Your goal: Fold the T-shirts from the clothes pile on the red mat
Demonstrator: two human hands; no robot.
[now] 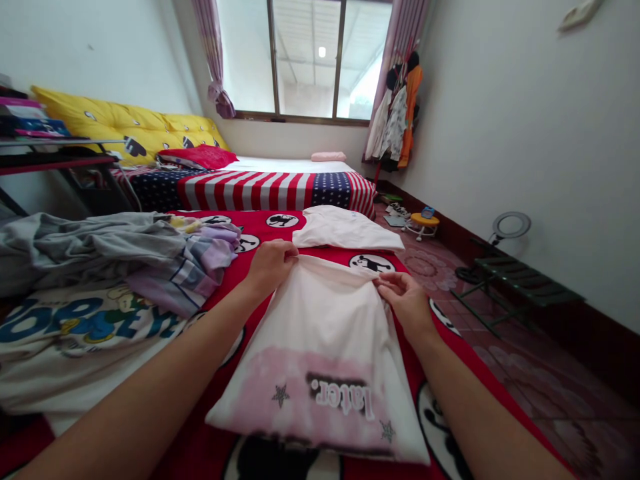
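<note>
A white garment with a pink band and the word "later" (325, 347) lies flat on the red patterned bedspread (430, 387) in front of me. My left hand (270, 263) is closed on its far left corner. My right hand (403, 300) pinches the far right edge of the same garment. Just beyond them lies a folded white garment (340, 230).
A heap of grey, lilac and printed clothes (125, 260) lies to the left on the bed. A second bed with a stars-and-stripes cover (260, 187) stands behind. Tiled floor (525, 373) on the right holds a folding rack (515, 280) and a small yellow stool (424, 221).
</note>
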